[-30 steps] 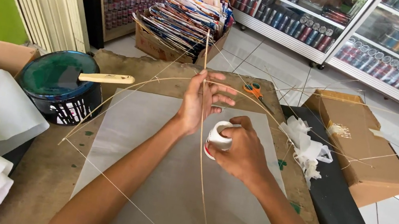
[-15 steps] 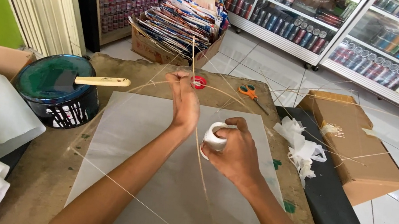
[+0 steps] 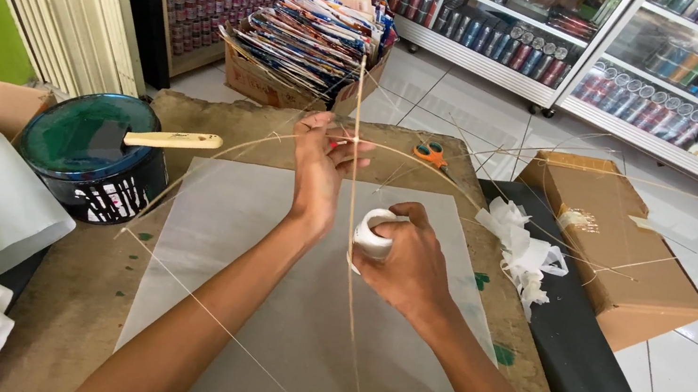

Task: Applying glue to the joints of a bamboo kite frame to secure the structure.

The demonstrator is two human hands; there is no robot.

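Since half-second-earlier frame: left hand (image 3: pixel 321 167) opened out from pinch, fingers loosely curled around thin upright bamboo stick (image 3: pixel 356 169) where curved bamboo bow (image 3: pixel 222 155) crosses, far centre.

Head view: right hand (image 3: pixel 409 264) nearer, closed around white thread spool (image 3: pixel 371 233), just right of stick; stick's long axis near-to-far over translucent paper sheet (image 3: pixel 257 285).

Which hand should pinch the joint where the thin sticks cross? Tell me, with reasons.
Left, probably. The left hand is already at the crossing of the upright stick and the bowed stick, fingers free. The right hand sits lower, wrapped around the white spool.
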